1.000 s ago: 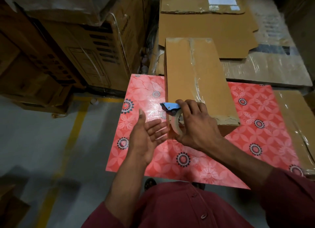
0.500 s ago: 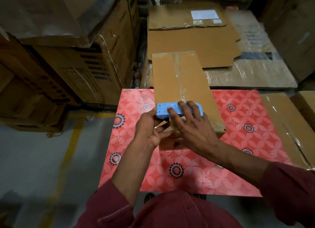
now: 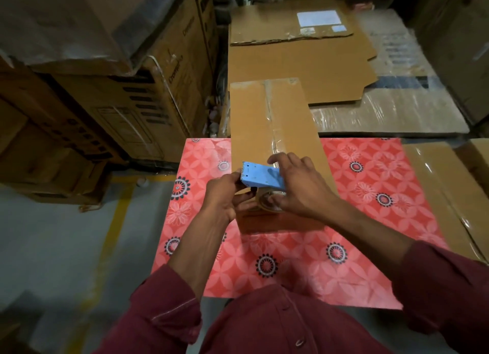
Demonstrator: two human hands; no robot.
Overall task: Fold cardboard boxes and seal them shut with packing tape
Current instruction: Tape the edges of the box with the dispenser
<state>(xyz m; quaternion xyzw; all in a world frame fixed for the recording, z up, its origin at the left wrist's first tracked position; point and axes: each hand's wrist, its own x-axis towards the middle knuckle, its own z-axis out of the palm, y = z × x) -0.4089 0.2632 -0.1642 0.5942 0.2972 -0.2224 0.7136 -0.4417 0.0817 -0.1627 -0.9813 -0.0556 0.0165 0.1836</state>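
both hands on the blue tape dispenser [image 3: 260, 177] | left hand [image 3: 225, 199] pinches its toothed end, right hand [image 3: 299, 187] grips the roll side | box [image 3: 275, 131] near edge underneath, red tabletop [image 3: 370, 195] free to the right

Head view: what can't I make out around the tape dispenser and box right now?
- Tape roll: mostly hidden under the blue dispenser and right hand.
- Box near end: covered by both hands; tape there unseen.
- Left hand fingertips: tucked behind the dispenser.
- White label on the far flat cardboard: too small, blurred.
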